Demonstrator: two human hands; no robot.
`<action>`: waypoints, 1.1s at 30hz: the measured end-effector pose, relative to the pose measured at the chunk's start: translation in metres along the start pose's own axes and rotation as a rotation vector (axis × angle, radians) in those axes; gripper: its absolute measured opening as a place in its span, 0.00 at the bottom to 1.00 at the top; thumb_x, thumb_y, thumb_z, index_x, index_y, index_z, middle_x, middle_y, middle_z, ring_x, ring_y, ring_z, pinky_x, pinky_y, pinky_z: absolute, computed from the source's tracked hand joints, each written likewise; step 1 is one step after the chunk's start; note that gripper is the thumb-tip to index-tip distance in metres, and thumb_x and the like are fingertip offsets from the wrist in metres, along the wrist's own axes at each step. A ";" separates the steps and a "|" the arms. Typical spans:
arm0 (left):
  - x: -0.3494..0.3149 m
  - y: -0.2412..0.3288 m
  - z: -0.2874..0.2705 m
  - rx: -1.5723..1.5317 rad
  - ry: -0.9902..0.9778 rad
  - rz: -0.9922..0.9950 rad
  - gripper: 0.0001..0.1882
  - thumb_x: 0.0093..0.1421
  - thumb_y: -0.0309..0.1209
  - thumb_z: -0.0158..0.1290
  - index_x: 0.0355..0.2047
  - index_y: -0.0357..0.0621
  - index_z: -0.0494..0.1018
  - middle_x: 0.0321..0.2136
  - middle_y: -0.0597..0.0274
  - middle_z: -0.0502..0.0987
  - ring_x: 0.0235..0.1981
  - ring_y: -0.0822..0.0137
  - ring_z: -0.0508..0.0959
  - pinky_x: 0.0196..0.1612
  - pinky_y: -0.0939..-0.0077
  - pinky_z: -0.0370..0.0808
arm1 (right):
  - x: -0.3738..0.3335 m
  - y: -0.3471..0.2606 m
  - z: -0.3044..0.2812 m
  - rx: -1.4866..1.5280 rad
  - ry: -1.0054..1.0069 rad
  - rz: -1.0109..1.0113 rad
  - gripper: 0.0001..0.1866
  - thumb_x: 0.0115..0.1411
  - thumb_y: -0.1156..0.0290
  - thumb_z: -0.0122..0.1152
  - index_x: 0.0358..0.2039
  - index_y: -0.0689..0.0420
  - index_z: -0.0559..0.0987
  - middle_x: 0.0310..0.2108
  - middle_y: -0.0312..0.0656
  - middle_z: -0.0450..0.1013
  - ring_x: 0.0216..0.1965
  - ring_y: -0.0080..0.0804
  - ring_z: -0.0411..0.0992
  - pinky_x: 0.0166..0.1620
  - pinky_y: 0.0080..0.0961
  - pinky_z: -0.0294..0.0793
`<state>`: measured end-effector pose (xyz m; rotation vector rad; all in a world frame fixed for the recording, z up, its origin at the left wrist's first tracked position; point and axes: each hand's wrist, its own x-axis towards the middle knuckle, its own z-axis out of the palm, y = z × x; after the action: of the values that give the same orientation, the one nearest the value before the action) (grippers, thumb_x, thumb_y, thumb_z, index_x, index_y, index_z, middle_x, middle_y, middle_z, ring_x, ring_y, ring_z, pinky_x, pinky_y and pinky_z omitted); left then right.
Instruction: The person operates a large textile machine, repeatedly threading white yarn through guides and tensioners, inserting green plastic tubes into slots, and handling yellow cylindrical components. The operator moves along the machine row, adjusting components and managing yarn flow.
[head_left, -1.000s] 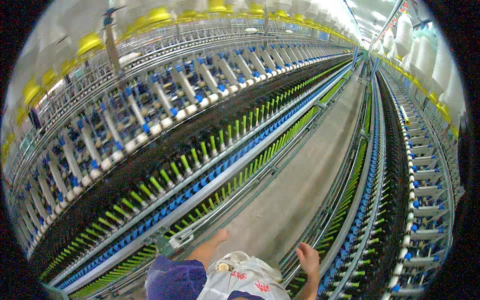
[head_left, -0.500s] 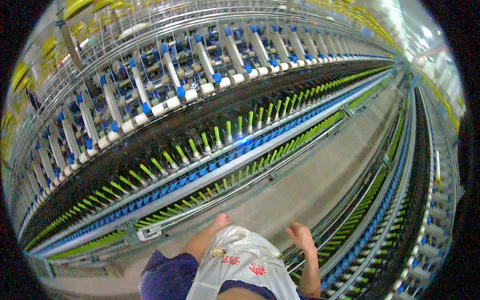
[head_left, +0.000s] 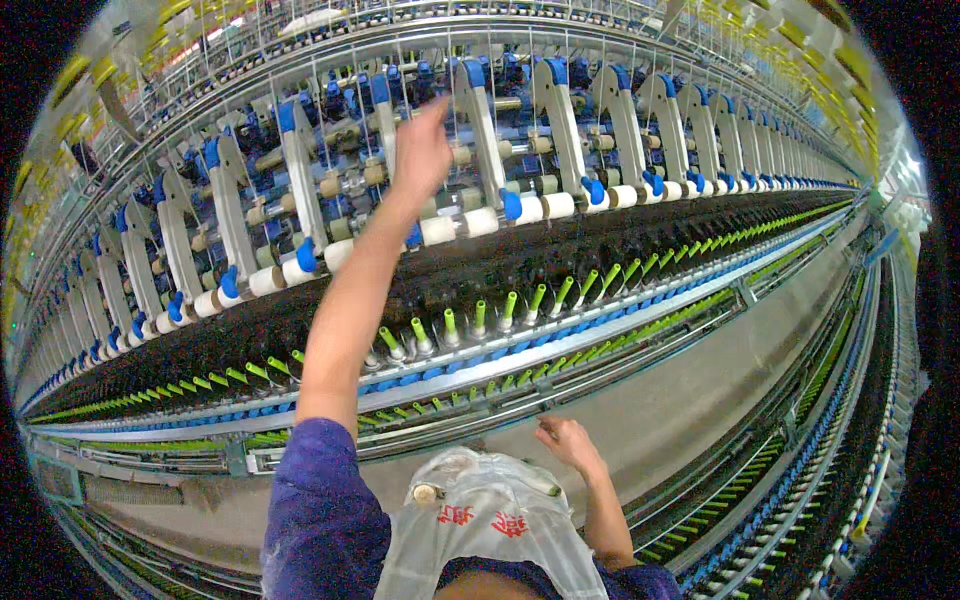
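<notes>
Your left hand [head_left: 424,150] is raised high on a straight arm, up among the grey arms [head_left: 478,110] with blue caps on the spinning machine. Its fingers are bunched together, tips toward the thin threads above the white rollers [head_left: 480,222]; you cannot tell whether they pinch a thread. Below those fingers runs a row of green spindles [head_left: 478,322].

Your right hand [head_left: 563,440] is low, fingers curled loosely together, just beside the rim of the clear plastic bag [head_left: 490,520] at your waist. No object is seen clamped in them. The grey floor [head_left: 700,390] of the aisle lies past that hand.
</notes>
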<state>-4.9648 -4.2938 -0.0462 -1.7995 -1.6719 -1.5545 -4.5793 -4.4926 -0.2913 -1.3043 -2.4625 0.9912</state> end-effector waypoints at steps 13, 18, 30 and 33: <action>0.088 -0.097 0.052 0.611 -0.474 0.104 0.35 0.38 0.25 0.57 0.52 0.42 0.65 0.45 0.48 0.72 0.45 0.49 0.73 0.46 0.62 0.73 | 0.105 0.066 -0.053 -0.067 -0.179 -0.322 0.15 0.55 0.62 0.58 0.38 0.60 0.76 0.27 0.50 0.75 0.30 0.47 0.75 0.33 0.35 0.73; 0.079 -0.082 0.045 0.612 -0.554 0.101 0.29 0.40 0.25 0.54 0.48 0.36 0.67 0.53 0.47 0.66 0.48 0.49 0.71 0.48 0.63 0.71 | 0.126 0.074 -0.069 0.006 -0.213 -0.357 0.19 0.57 0.58 0.55 0.44 0.58 0.74 0.30 0.52 0.75 0.31 0.49 0.74 0.35 0.39 0.73; -0.051 -0.007 0.054 0.452 -0.383 -0.198 0.10 0.54 0.31 0.45 0.28 0.39 0.74 0.28 0.41 0.75 0.32 0.42 0.75 0.39 0.51 0.73 | 0.151 0.056 -0.085 -0.134 -0.426 -0.281 0.21 0.58 0.59 0.55 0.47 0.59 0.73 0.38 0.52 0.74 0.39 0.47 0.73 0.41 0.36 0.72; -0.038 -0.034 0.066 0.520 -0.349 -0.244 0.12 0.54 0.35 0.47 0.30 0.39 0.76 0.32 0.41 0.76 0.36 0.44 0.76 0.42 0.53 0.73 | 0.155 0.040 -0.090 -0.058 -0.306 -0.449 0.19 0.57 0.58 0.52 0.42 0.60 0.74 0.36 0.56 0.73 0.36 0.53 0.72 0.41 0.42 0.71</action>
<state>-4.9502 -4.2559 -0.1187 -1.6878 -2.2637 -0.7795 -4.6047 -4.3120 -0.2700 -0.5908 -2.8435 1.0631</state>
